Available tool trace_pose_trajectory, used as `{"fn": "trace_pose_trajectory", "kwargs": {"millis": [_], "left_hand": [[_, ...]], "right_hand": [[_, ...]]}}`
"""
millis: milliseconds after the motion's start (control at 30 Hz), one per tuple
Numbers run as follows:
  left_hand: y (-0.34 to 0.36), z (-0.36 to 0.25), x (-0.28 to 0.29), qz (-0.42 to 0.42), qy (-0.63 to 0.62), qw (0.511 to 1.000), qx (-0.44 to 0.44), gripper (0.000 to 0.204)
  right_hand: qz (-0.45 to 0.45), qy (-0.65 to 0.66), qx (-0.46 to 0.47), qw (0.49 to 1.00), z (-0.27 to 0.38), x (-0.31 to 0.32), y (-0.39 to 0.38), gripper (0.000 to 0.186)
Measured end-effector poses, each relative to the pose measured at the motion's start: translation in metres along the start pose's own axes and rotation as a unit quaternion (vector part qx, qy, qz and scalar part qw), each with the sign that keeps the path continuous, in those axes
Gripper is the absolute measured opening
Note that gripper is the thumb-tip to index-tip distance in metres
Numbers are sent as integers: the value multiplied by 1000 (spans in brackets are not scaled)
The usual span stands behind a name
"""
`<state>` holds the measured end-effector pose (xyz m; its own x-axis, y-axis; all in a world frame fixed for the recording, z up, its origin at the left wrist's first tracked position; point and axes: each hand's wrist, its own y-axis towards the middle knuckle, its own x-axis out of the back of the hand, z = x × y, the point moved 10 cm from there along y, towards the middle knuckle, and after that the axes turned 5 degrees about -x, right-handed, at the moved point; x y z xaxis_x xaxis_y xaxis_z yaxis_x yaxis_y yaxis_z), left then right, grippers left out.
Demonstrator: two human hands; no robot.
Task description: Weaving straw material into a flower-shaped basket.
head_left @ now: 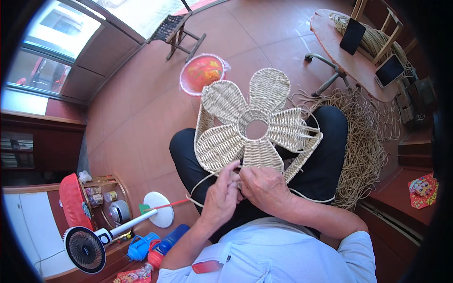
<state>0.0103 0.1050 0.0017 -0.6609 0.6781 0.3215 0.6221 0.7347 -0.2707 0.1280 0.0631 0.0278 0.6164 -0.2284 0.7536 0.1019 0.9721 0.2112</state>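
A flower-shaped woven piece point(219, 146) of pale plaited cord rests on my lap, its petals set around a ring with a round hole. Straight woven strips run along its sides. At its near edge, my left hand point(223, 191) and my right hand point(266, 187) meet, fingers pinched together just below the nearest petal. Between them they grip a thin straw cord point(204, 179); its exact path through the fingers is hidden. One loop of cord hangs left of my left hand, and another length trails past my right forearm.
A large heap of loose straw cord point(361, 155) lies right of my knee. Behind it stands a round table point(325, 35) with two dark-screened devices. Ahead are a red basin point(203, 73) and a folding stool point(172, 30); a white fan point(87, 247) and bottles stand at left.
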Motion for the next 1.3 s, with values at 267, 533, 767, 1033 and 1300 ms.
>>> {"fn": "trace_pose_trajectory", "kwargs": {"millis": [267,533,767,1033,1300], "left_hand": [[14,24,-14,48,-298,945,122,63],[18,26,-16,47,-339,930,134,65],[14,24,-12,54,-274,952,126,62],[6,-12,21,-118,78,986,-90,26],[9,-46,-17,-63,240,934,-257,10]], "right_hand": [[31,146,5,989,-18,21,-3,19],[77,64,90,991,-4,17,0,35],[144,-21,113,983,-2,4,2,44],[108,113,80,984,4,16,2,31],[72,-140,180,971,-43,79,-22,17]]}}
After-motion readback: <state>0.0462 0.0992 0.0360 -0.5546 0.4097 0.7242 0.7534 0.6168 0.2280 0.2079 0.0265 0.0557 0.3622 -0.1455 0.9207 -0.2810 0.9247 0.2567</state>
